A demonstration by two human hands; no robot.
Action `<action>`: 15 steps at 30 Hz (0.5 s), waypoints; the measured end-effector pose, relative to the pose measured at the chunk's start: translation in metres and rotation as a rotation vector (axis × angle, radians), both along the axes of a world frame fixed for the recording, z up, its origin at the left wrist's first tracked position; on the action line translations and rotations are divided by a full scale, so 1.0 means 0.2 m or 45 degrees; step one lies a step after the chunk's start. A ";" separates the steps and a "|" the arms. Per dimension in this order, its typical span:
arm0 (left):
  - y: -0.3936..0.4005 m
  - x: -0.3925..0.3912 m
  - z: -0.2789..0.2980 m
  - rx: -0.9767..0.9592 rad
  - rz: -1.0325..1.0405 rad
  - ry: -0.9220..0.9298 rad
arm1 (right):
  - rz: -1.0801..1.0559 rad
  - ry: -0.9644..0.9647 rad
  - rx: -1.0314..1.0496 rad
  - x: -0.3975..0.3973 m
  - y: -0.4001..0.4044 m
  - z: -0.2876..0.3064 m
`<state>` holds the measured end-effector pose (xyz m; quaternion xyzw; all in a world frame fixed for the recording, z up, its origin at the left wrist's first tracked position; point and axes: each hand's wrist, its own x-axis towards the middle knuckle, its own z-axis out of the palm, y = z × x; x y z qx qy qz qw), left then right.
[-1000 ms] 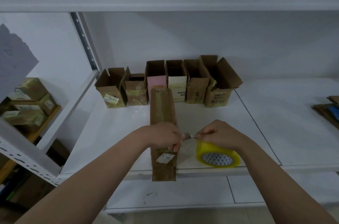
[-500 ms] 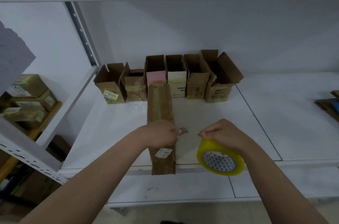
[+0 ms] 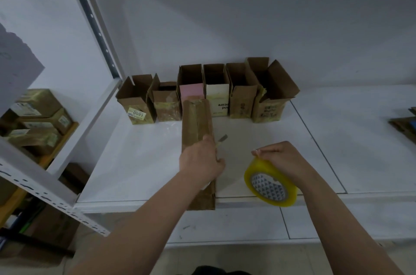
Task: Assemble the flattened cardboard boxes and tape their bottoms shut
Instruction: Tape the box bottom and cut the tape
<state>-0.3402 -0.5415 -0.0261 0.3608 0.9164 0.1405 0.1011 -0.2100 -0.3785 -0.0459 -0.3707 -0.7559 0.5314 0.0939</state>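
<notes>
Left hand point(image 3: 201, 159) grips small blade, resting on long brown cardboard box point(image 3: 196, 121). Right hand point(image 3: 282, 158) pinches yellow tape roll point(image 3: 270, 184) over white shelf point(image 3: 139, 162).

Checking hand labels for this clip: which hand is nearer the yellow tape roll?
Right. The right hand grips the yellow tape roll at its top edge; the left hand is apart to its left, over the long cardboard box.
</notes>
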 end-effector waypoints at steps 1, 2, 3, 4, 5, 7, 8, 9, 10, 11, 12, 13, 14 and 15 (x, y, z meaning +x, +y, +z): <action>0.01 0.02 0.00 -0.038 -0.004 0.052 | 0.002 0.010 0.004 0.00 0.00 0.00; 0.02 0.03 -0.01 -0.051 -0.004 0.081 | -0.002 0.022 0.006 -0.01 0.00 -0.01; 0.02 0.04 -0.01 -0.050 0.000 0.096 | -0.007 0.032 0.010 -0.01 -0.01 -0.01; 0.02 0.04 0.00 -0.044 0.004 0.094 | -0.013 0.043 0.015 -0.01 -0.01 -0.02; 0.02 0.03 0.00 -0.032 0.009 0.067 | -0.016 0.060 0.019 -0.02 -0.01 -0.01; 0.01 0.00 0.02 0.045 0.046 -0.072 | -0.030 0.115 0.018 -0.02 -0.01 -0.01; 0.00 -0.01 0.03 0.116 0.079 -0.150 | -0.039 0.142 0.018 -0.02 -0.01 0.00; 0.00 -0.03 0.04 0.189 0.104 -0.201 | -0.045 0.163 0.020 -0.02 -0.01 0.00; 0.00 -0.03 0.05 0.257 0.125 -0.208 | -0.050 0.176 0.026 -0.02 -0.01 0.01; 0.00 -0.05 0.06 0.322 0.152 -0.178 | -0.054 0.184 0.033 -0.03 -0.01 0.01; 0.00 -0.06 0.08 0.380 0.186 -0.123 | -0.059 0.189 0.044 -0.03 0.00 0.02; 0.02 -0.09 0.09 0.410 0.226 -0.044 | -0.062 0.192 0.056 -0.04 0.00 0.02; 0.04 -0.12 0.11 0.398 0.262 0.040 | -0.064 0.195 0.067 -0.04 0.00 0.02; 0.06 -0.15 0.12 0.341 0.292 0.118 | -0.065 0.202 0.071 -0.04 0.00 0.02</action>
